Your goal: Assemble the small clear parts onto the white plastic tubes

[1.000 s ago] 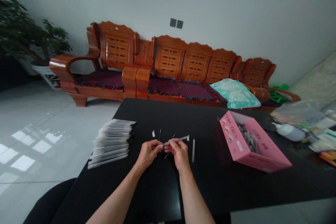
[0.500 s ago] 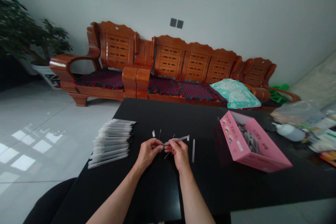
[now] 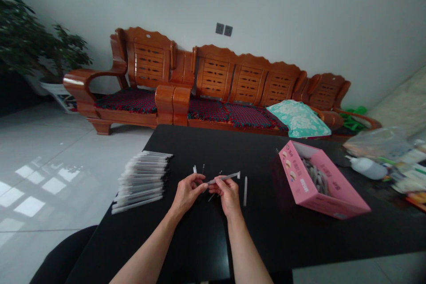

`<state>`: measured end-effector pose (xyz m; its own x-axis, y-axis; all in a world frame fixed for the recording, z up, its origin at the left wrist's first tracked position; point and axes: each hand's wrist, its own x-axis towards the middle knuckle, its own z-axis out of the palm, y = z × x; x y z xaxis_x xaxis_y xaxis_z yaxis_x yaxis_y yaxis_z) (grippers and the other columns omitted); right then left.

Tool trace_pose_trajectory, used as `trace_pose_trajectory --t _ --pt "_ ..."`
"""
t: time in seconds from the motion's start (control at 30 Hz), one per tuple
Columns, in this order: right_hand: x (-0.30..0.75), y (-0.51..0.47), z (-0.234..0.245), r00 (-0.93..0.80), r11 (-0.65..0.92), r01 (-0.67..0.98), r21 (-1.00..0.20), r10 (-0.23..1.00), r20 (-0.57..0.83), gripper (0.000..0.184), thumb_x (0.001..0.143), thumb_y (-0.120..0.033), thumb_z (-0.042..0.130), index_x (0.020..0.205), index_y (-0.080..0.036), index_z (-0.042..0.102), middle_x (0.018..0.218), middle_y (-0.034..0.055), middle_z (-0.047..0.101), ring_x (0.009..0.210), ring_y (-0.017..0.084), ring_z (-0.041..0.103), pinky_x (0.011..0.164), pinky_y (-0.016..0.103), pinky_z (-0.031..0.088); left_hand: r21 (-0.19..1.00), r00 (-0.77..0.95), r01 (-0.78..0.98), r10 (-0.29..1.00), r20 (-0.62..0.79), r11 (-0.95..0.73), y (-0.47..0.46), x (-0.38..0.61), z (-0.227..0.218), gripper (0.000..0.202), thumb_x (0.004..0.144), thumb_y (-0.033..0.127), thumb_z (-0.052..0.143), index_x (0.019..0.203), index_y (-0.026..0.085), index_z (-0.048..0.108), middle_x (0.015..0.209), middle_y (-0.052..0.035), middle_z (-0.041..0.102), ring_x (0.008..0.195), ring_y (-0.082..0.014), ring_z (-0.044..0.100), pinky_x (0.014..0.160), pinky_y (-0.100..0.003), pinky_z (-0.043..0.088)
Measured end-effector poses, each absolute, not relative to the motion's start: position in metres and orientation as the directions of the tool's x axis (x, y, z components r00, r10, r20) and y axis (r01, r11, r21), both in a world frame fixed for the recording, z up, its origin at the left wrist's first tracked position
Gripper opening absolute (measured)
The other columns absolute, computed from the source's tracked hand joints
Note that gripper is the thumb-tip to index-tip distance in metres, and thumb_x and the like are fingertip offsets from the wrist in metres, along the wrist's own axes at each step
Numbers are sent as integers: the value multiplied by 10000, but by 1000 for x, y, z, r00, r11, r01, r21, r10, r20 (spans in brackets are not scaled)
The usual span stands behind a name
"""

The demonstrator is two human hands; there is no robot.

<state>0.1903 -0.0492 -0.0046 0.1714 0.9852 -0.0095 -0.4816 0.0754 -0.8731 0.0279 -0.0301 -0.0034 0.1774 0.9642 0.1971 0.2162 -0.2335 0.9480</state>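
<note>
My right hand [image 3: 227,193] is closed on a slim grey pen [image 3: 230,176], held tilted above the table with its white clip end up to the right. My left hand [image 3: 188,191] has thumb and fingers pinched at the pen's lower left end; they cover the tip. Just beyond my hands lie a small white cap [image 3: 195,169] and a thin dark-tipped refill [image 3: 203,169]. Another thin refill [image 3: 211,198] lies partly hidden under my right fingers. To the right of that hand rests a whitish pen barrel [image 3: 245,191].
A pile of white pens [image 3: 143,179] lies at the left of the black table [image 3: 262,239]. On the right stands an open pink box [image 3: 342,182] of grey pen parts. Farther right are a white bottle [image 3: 368,167] and plastic bags [image 3: 379,142]. A wooden sofa [image 3: 216,75] stands behind.
My left fingers have shifted slightly at the pen's lower end, with the thumb now straighter along it. My right hand and the pen have barely moved.
</note>
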Motion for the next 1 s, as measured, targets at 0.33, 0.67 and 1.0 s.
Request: trace_pose_trajectory --t 0.33,0.67,1.0 --pt "190 -50 -6 168 77 -479 -875 986 -5 254 746 -296 800 874 -114 676 735 77 750 597 182 723 527 241 599 943 201 240 962 185 -232 -30 29 -6 230 765 357 693 859 148 716 666 -3 642 532 -103 472 503 -198 342" --pt "191 -50 -4 195 108 -496 -862 981 10 262 761 -337 778 860 -140 635 753 71 748 632 193 727 545 268 603 964 146 178 975 170 -195 -27 24 -3 332 828 456 621 876 141 713 618 -1 592 512 -106 474 470 -197 333" --pt "193 -51 -6 352 188 -216 -958 930 103 343 859 -482 620 928 -148 655 456 -82 453 333 53 365 311 144 244 964 -169 239 972 162 -119 -7 -3 -4 242 796 374 639 924 180 708 661 -8 655 537 -145 597 499 -222 442"
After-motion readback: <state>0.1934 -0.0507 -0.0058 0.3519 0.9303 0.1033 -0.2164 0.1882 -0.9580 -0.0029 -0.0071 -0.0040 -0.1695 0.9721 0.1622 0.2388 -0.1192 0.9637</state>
